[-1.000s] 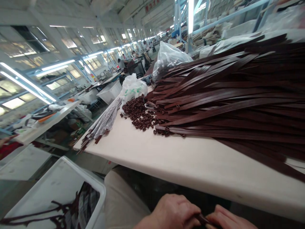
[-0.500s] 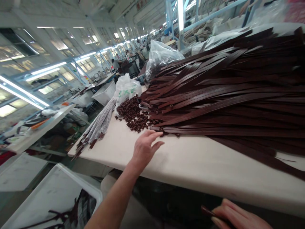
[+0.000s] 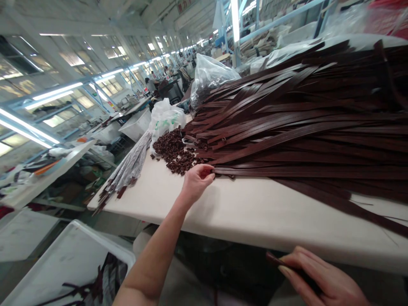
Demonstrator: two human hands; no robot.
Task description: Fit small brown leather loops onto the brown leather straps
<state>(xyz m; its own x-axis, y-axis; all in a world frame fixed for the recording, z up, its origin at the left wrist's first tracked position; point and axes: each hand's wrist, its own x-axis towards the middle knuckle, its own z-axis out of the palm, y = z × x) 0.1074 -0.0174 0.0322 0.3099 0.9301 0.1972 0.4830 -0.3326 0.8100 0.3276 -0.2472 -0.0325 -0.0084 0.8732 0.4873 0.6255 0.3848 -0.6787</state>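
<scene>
Left hand (image 3: pixel 196 180) pinched on loops (image 3: pixel 174 151) at the strap pile (image 3: pixel 287 123) (dark brown). Right hand (image 3: pixel 321 280) clamped on a strap (image 3: pixel 274 258) below the surface (image 3: pixel 255 216).

Glossy brown leather-like straps (image 3: pixel 287 123); matt cream tabletop (image 3: pixel 248 212)

I see a bright, evenly lit hall: ceiling tube lights (image 3: pixel 47 98) glare white at upper left of the tabletop (image 3: pixel 255 212). Wide-angle bending stretches the edges; the far hall beyond the tabletop blurs, and shadows stay soft.
</scene>
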